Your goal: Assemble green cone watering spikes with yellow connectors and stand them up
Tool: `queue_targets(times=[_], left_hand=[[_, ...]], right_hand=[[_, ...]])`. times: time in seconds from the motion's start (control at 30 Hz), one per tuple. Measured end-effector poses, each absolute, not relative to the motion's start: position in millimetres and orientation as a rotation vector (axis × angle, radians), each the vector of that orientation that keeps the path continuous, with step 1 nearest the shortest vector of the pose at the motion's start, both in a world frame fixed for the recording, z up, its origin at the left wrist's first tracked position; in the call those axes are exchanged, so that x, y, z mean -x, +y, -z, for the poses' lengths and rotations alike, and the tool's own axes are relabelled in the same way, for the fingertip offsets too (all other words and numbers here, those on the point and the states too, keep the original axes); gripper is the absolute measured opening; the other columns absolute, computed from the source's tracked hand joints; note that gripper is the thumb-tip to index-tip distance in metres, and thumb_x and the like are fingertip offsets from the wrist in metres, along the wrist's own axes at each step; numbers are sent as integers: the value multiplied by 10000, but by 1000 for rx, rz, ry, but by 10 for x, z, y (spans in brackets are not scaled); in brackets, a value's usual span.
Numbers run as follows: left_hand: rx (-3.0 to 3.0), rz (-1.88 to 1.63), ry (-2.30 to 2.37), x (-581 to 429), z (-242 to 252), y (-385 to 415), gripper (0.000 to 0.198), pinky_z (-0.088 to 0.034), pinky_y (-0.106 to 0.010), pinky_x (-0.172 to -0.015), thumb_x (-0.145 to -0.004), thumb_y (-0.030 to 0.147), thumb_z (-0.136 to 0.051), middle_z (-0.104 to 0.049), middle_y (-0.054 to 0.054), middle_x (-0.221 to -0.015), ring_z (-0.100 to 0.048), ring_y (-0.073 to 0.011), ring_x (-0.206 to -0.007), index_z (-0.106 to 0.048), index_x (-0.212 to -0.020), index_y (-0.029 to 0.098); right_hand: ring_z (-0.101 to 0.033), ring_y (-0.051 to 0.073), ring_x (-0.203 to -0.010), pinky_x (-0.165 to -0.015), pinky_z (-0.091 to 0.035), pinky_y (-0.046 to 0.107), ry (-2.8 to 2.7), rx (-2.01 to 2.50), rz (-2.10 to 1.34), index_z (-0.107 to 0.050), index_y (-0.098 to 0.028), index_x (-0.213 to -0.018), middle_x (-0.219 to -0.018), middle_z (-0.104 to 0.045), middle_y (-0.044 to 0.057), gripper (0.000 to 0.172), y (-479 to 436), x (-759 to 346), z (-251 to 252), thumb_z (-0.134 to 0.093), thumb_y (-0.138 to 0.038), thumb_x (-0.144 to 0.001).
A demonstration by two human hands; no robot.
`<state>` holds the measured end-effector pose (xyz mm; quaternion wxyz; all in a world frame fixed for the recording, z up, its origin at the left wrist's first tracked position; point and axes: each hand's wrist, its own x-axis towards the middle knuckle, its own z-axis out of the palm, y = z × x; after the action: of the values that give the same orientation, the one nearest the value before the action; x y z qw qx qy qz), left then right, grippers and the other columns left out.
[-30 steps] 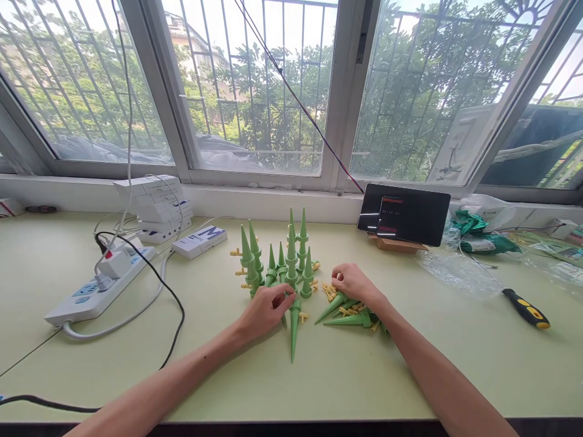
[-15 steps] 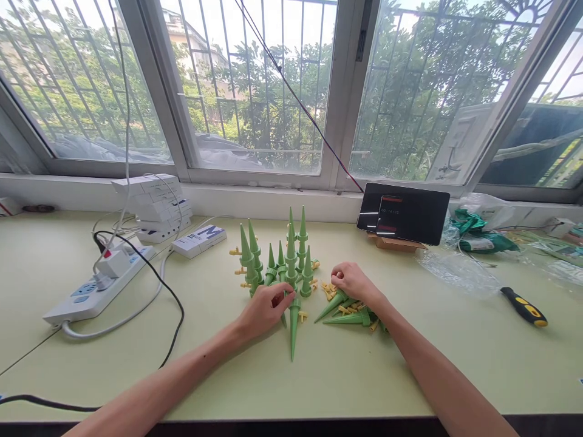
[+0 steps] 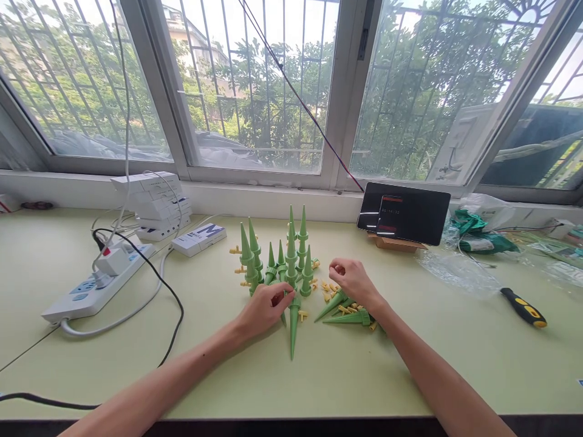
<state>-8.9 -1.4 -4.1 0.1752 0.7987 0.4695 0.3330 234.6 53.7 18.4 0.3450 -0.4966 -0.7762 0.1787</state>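
My left hand (image 3: 266, 308) has its fingers pinched round the wide end of a green spike (image 3: 294, 328), whose tip points toward me. Close behind it, several green spikes (image 3: 247, 258) stand upright in stacks, with yellow fittings sticking out of their sides. My right hand (image 3: 354, 279) is closed above the right-hand pile; what its fingers hold, if anything, is hidden. Under and beside that hand lie loose green spikes (image 3: 348, 318) and small yellow fittings (image 3: 327, 287).
A black tablet (image 3: 414, 215) leans on a cardboard stand at the back. To the right are plastic bags (image 3: 485, 243) and a screwdriver (image 3: 523, 307). A power strip (image 3: 98, 285) with cables, a white box (image 3: 199, 240) and stacked boxes (image 3: 157, 203) occupy the left.
My right hand has shifted slightly left and up, and more of the yellow fittings show below it. My left hand stays at the green spike.
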Motion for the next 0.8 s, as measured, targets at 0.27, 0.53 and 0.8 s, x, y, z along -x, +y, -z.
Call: queue_targets(times=[0.27, 0.53, 0.8], left_hand=[[-2354, -933, 1251, 90, 79, -83, 221, -298, -216, -517, -929, 334, -552, -425, 65, -532, -342, -77, -494, -669, -865, 158], [-2471, -1001, 1131, 84, 89, -81, 191, -312, -211, -519, -875, 320, -640, -466, 40, -585, -374, -81, -528, -652, -801, 144], [-2488, -942, 1101, 83, 95, -75, 188, -319, -218, -528, -907, 280, -581, -487, 28, -596, -382, -85, -537, -664, -800, 150]], right_hand=[[-503, 122, -665, -632, -398, 220, -2002, 934, -504, -650, -173, -818, -754, -587, 10, 143, 82, -2059, -156, -517, -165, -869], [-500, 125, -662, -623, -388, 231, -1999, 900, -543, -645, -178, -805, -743, -595, 8, 133, -42, -1903, -72, -537, -147, -878], [-532, 142, -687, -656, -416, 245, -1990, 875, -569, -663, -191, -823, -740, -616, 16, 152, -101, -1859, 11, -534, -183, -903]])
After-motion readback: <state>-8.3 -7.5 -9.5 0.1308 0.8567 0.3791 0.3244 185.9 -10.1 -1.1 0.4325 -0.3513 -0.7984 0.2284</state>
